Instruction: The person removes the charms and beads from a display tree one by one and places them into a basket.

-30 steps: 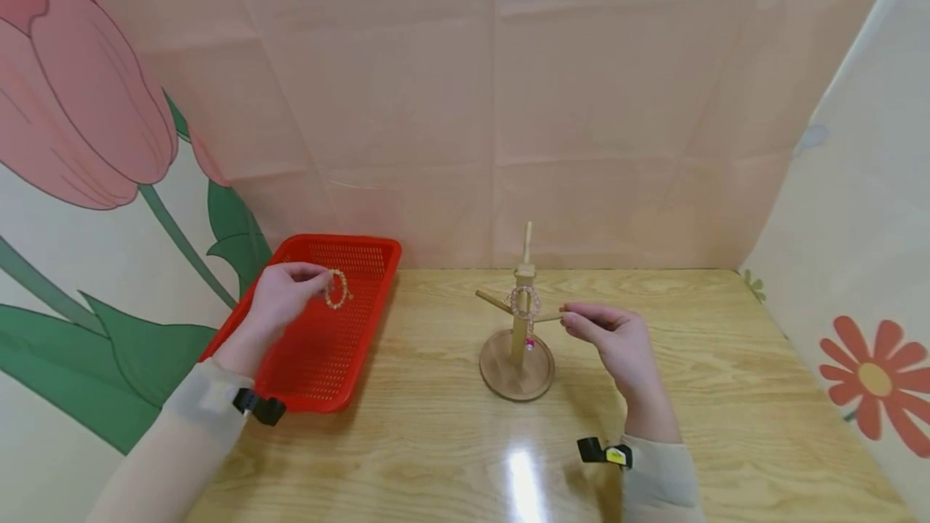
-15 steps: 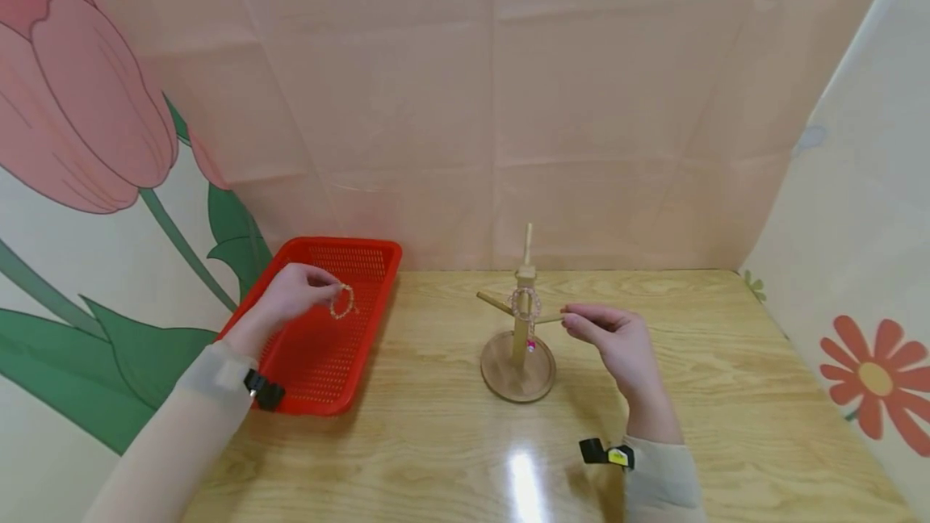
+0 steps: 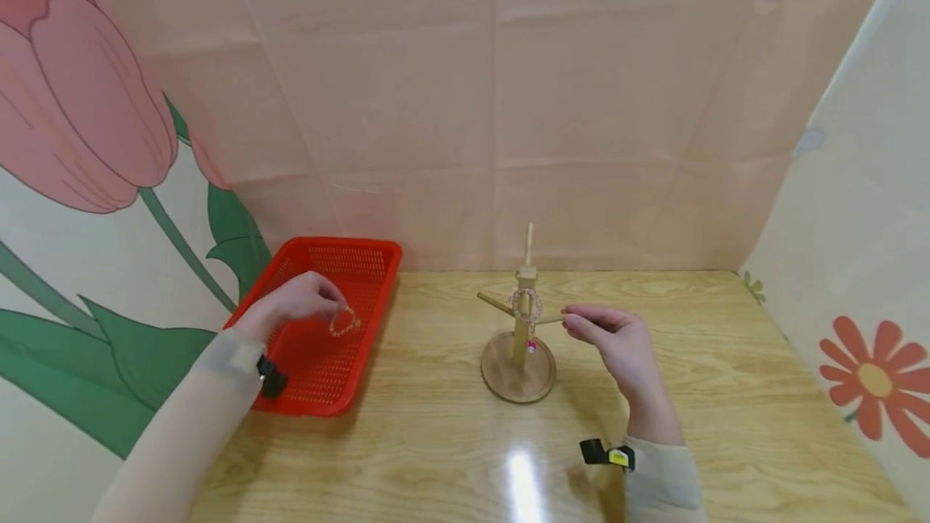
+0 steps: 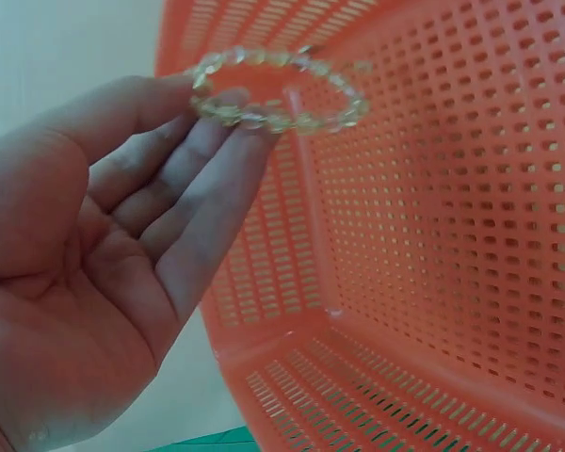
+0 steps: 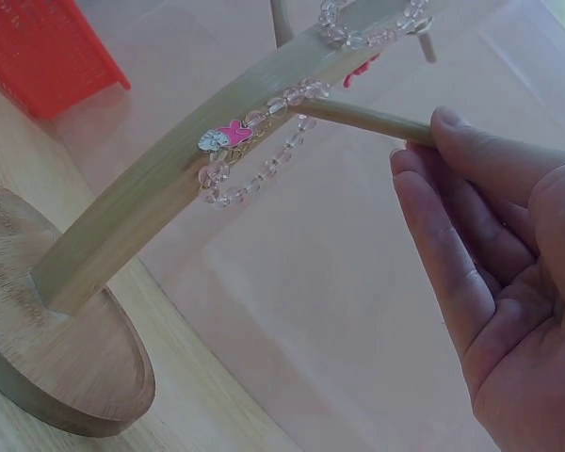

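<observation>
Over the red basket, my left hand [image 3: 308, 297] pinches a bracelet of pale yellow, clear beads [image 4: 306, 123] between thumb and fingertips; its loop hangs free. My right hand [image 3: 613, 341] pinches the end of a side peg [image 5: 367, 121] on a wooden bracelet stand [image 3: 520, 341]. On that peg, close to the post, hangs a clear pink bead bracelet [image 5: 268, 169] with a pink-and-white charm [image 5: 228, 137]. Another clear pink bracelet [image 5: 358, 40] hangs higher on the stand; how it is hung cannot be fully seen.
The red perforated basket [image 3: 370, 345] stands at the left of the wooden table [image 3: 429, 426]. The stand's round base [image 3: 534, 386] rests to its right. A pink sheet [image 3: 494, 103] covers the back, with flower-printed walls at both sides.
My left hand has moved slightly right and down over the basket with the yellow bracelet, turning palm-down. The right hand keeps its pinch on the peg.
</observation>
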{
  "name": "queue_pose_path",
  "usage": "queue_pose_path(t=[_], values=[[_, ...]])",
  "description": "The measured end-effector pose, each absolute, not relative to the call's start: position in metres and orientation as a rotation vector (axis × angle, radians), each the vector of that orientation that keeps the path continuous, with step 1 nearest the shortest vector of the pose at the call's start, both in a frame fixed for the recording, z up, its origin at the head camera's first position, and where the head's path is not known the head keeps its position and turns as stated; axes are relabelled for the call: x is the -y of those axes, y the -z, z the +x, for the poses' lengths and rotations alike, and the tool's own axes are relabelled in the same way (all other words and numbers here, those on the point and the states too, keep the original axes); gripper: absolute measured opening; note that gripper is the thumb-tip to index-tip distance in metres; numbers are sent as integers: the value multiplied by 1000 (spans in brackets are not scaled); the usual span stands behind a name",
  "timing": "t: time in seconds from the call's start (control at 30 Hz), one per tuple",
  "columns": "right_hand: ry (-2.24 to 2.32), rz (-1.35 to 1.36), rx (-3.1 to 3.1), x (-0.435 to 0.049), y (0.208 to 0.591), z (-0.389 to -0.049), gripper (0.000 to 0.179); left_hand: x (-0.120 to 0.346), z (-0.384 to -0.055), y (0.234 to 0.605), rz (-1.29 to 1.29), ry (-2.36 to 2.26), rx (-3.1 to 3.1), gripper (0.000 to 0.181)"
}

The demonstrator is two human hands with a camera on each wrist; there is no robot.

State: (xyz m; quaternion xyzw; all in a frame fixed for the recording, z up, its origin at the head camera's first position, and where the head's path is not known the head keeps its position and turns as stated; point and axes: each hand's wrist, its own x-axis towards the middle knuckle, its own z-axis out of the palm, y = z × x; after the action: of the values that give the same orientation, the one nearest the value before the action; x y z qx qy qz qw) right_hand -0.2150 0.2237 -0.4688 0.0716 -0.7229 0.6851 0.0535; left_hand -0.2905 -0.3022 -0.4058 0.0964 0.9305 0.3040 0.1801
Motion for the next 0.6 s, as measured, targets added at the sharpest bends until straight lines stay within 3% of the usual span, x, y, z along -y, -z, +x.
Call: queue_pose_path(t=[0.6], values=[[-2056, 208, 2228, -224, 468, -214, 34, 317, -312, 433, 218, -758, -2622, 18]])
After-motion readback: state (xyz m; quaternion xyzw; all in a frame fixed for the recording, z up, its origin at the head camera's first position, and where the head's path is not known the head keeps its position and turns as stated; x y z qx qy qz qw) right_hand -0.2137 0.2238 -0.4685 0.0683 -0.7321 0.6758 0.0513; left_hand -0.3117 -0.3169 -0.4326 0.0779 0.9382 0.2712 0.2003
